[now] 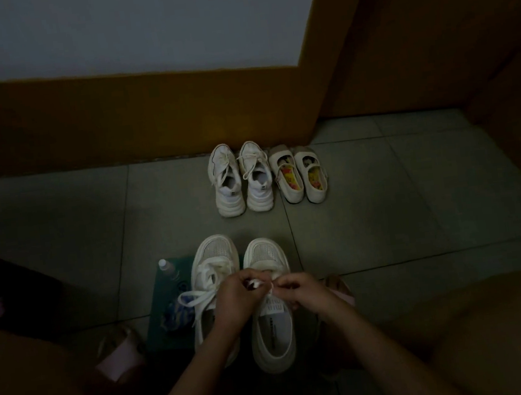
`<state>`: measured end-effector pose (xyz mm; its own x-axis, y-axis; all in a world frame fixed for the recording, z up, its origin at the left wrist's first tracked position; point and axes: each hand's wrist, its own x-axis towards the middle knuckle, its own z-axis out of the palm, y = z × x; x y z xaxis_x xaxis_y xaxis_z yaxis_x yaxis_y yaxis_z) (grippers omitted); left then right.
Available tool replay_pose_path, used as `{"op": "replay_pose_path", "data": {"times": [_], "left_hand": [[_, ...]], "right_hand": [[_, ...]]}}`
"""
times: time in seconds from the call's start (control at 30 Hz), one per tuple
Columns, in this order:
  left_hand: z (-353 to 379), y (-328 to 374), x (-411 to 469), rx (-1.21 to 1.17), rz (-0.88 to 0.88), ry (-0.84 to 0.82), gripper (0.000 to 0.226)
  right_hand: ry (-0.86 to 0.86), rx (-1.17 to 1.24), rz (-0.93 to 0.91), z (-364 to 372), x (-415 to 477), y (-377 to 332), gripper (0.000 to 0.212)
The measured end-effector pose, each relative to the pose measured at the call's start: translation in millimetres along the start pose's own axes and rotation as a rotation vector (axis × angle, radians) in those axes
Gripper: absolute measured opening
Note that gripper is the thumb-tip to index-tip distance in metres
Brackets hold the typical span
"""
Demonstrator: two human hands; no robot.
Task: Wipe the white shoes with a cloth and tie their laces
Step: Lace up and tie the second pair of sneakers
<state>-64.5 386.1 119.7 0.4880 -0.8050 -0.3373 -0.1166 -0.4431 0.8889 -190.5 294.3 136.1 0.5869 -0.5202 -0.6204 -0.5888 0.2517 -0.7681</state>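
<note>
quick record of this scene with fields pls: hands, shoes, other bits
left hand: pinches the white lace of the near right white mesh-toed sneaker
right hand: pinches the same lace
near left white sneaker: wide lace looks knotted, ends trailing left
by wall: pair of white lace-up sneakers; pair of cream strap shoes with colourful insoles
on teal mat: small white-capped bottle; blue-and-white patterned cloth

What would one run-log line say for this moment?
step: tying laces | left hand: pinching lace | right hand: pinching lace | shoe: near right shoe | cloth: on green mat, untouched
</note>
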Motion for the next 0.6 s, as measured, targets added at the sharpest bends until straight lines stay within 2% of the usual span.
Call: {"op": "replay_pose_path", "data": {"times": [0.1, 0.27, 0.4, 0.6], "left_hand": [[1.0, 1.3, -0.2, 0.090, 0.033, 0.051, 0.028], [12.6, 5.5, -3.8, 0.260, 0.161, 0.107, 0.021], [15.7, 5.4, -1.5, 0.389, 0.296, 0.076, 0.021], [16.9, 3.9, -4.5, 0.438, 0.324, 0.094, 0.021]], "right_hand": [[0.026, -0.010, -0.039, 1.7, -0.8, -0.3, 0.023], [0.063, -0.016, -0.022, 1.5, 1.7, 2.6, 0.023], [0.077, -0.010, -0.007, 0.6, 2.5, 4.4, 0.022], [0.072, 0.016, -0.025, 3.3, 3.4, 5.2, 0.014]]}}
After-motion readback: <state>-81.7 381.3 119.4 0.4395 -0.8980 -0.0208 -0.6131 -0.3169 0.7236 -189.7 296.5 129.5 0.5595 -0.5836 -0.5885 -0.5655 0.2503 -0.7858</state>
